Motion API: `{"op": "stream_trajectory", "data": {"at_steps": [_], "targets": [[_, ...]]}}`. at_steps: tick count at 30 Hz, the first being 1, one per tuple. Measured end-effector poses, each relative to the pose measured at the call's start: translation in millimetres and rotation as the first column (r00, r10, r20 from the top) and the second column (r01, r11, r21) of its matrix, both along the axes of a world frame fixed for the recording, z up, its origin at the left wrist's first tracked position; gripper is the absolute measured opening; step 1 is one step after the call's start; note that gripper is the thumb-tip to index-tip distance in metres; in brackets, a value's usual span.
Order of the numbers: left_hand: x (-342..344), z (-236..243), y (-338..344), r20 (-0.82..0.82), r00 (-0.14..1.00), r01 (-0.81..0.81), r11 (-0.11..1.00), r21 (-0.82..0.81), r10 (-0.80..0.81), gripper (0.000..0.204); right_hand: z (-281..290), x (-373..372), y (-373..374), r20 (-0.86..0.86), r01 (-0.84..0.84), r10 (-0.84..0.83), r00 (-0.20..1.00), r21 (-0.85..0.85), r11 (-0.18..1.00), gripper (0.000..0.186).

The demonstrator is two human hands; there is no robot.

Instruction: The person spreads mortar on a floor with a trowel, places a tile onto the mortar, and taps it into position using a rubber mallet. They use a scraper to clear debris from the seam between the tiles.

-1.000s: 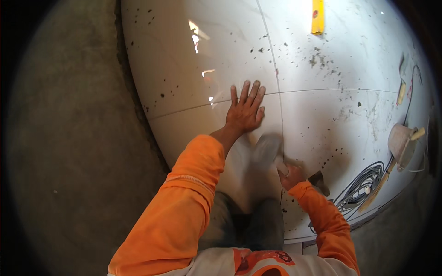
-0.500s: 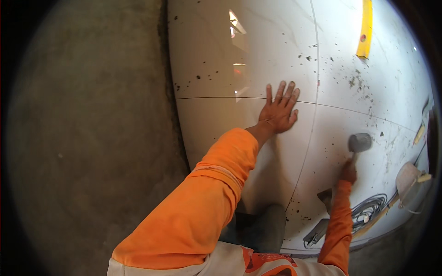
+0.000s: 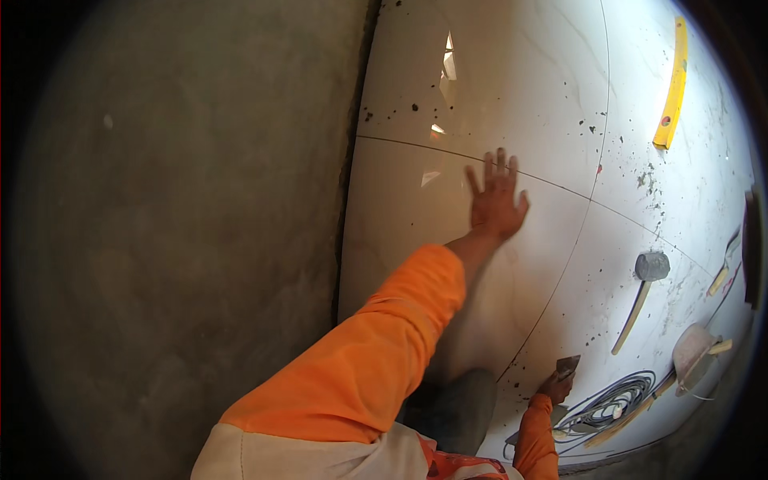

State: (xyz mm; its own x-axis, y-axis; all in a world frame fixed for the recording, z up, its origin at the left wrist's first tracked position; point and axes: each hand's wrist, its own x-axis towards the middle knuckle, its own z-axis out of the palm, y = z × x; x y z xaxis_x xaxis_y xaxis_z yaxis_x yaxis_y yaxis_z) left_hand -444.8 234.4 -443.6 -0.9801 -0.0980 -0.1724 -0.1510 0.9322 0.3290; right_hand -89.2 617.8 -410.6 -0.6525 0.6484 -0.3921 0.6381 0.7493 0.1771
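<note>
Now, in head view, mallet [image 3: 653, 266] lies on white tiles [image 3: 416, 264], released from our right hand [image 3: 558, 388] since half second ago; so this hand is free for other tool. Right fingers seem clenched around flat-bladed tool [image 3: 567, 366], blade just beyond fingertips; mallet rests well apart, farther ahead and right. Our left hand [image 3: 496, 204] grasps nothing, fingers spread over tiles near joint [image 3: 552, 184]; whether touching, we cannot tell.

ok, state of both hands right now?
Left hand: open, spread over the white floor tiles, holding nothing visible.
Right hand: closed, holding a flat-bladed tool.
</note>
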Motion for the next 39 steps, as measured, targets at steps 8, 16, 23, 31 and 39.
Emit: {"op": "stream_trajectory", "data": {"at_steps": [8,16,23,31,39], "targets": [[44,4,-139,-0.012,0.869,-0.486,0.846,-0.221,0.495,0.076,-11,9,23,-0.134,-0.131,0.120,0.984,-0.074,0.989,0.038],[36,5,-157,0.076,0.972,-0.192,0.935,-0.299,0.224,0.075,49,-270,-226,-0.380,-0.560,0.420,0.824,-0.651,0.512,0.021],[32,4,-154,0.042,0.971,-0.218,0.941,-0.260,0.236,0.080,44,-431,-397,-0.356,-0.807,0.823,0.442,-0.559,0.192,0.019],[26,3,-150,0.091,0.968,-0.205,0.949,-0.239,0.232,0.082,50,-458,-408,-0.119,-0.820,0.966,0.229,-0.559,0.126,0.026],[30,0,-151,0.050,0.974,-0.202,0.952,-0.230,0.219,0.084,76,-469,-267,0.207,-0.789,0.936,0.285,-0.504,0.352,0.028]]}}
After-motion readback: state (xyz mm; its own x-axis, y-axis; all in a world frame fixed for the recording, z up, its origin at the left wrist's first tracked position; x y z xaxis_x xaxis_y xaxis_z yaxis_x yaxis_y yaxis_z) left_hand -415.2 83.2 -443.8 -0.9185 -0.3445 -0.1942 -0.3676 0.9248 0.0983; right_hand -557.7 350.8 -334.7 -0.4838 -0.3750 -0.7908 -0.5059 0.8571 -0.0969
